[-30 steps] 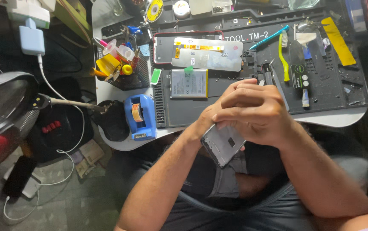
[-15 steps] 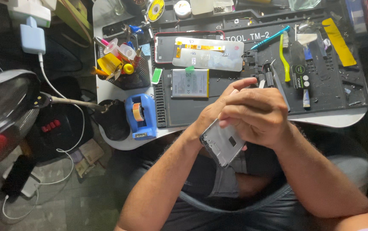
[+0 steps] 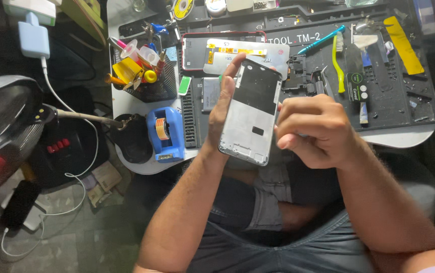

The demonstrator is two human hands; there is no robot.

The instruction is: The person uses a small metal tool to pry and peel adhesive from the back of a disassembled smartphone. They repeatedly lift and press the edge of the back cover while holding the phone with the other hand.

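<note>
1. Silver phone frame (image 3: 250, 114) sat upright in the left hand (image 3: 223, 108), clamped at its edge, above the blue tape dispenser (image 3: 163, 132).
2. Right hand (image 3: 313, 131) curled shut beside it (empty, seemingly); internals remained unfitted.

I see a white rounded bench (image 3: 404, 137) carrying a black ribbed repair mat (image 3: 394, 96) across most of its top. On the mat lie a yellow-green plastic brush (image 3: 336, 55), a teal plastic stick (image 3: 321, 40), a yellow flat strip (image 3: 403, 44) and a red-edged phone shell (image 3: 193, 50). Left of the mat sit a blue tape dispenser (image 3: 164, 132) at the bench's edge and a black mesh basket (image 3: 149, 81) of small coloured tools.
</note>
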